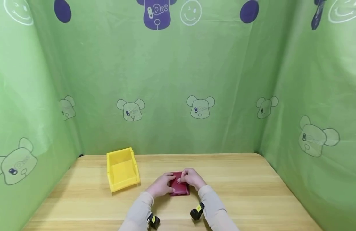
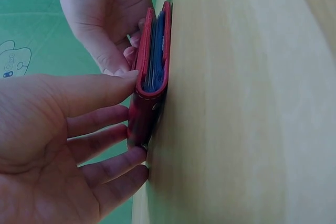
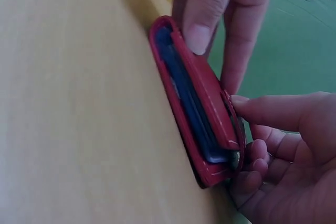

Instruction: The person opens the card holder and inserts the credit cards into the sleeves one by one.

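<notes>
A red wallet [image 1: 179,188] with stitched edges lies folded on the wooden table. Blue and clear card sleeves [image 3: 191,106] show between its covers in the right wrist view. My left hand [image 1: 161,185] holds the wallet along its folded spine [image 2: 144,114], thumb on the upper cover and fingers against the side. At the opposite edge, my right hand [image 1: 192,178] pinches the wallet's closing strap [image 3: 239,137] between thumb and curled fingers. The strap bends around the cover edge; whether its fastener is closed cannot be told.
To the left on the table [image 1: 238,183] stands a yellow open bin [image 1: 124,186]. Green curtains [image 1: 166,70] with bear prints surround the table at the back and both sides. A black wrist camera [image 1: 197,211] sits on each forearm.
</notes>
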A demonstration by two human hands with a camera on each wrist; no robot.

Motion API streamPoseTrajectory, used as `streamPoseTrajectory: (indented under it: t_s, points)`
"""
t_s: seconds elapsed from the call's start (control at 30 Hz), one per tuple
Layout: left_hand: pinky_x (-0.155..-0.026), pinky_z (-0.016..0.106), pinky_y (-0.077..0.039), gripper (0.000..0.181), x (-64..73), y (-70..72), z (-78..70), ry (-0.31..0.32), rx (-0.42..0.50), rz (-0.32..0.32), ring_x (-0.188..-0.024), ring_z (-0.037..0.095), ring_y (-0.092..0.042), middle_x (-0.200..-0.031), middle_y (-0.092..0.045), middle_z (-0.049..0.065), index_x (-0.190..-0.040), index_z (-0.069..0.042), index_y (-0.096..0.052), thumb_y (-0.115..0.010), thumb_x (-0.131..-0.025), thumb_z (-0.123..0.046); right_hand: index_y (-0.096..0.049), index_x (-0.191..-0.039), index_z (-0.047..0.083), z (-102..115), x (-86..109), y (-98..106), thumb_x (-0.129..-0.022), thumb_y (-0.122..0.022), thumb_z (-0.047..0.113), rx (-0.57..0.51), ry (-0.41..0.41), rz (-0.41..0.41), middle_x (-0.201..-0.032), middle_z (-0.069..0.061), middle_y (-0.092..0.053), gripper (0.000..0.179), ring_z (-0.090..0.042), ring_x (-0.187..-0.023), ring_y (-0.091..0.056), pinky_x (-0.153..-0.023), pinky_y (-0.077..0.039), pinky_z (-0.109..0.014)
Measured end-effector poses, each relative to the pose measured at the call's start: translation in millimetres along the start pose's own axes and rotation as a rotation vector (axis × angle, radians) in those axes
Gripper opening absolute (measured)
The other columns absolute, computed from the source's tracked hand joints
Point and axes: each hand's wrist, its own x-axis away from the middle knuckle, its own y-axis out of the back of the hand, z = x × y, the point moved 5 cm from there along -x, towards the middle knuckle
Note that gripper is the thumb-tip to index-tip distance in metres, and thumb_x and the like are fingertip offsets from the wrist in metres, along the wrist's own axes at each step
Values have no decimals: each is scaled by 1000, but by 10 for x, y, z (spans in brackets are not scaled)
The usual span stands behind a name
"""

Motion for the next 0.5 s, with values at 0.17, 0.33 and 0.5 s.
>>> streamPoseTrajectory:
  t_s: [0.17, 0.33, 0.5]
  points:
    - [-113, 52, -39, 58, -25, 3, 10, 11, 4, -9, -131, 41, -48, -144, -48, 23, -132, 7, -54, -74, -80, -10, -53, -71, 9, -41, 9, 46, -77, -76, 10, -82, 33, 29, -73, 2, -49, 23, -9, -61, -45, -51, -38, -18]
    - [-112, 53, -39, 59, 0, -15, 25, 22, 21, -1, -131, 41, -48, -143, -50, 23, -132, 5, -55, -76, -80, -13, -56, -70, 12, -57, 60, 62, -79, -74, 13, -106, 60, 78, -68, 4, -51, 21, -8, -57, -43, -48, -37, -18]
    - [-110, 55, -40, 57, 22, 3, 65, 22, 74, -1, -129, 42, -50, -139, -54, 24, -132, 4, -56, -74, -81, -13, -61, -81, 4, -129, 45, 125, -82, -72, 14, -122, -2, 63, -68, 3, -52, 15, -10, -60, -45, -51, -39, -20]
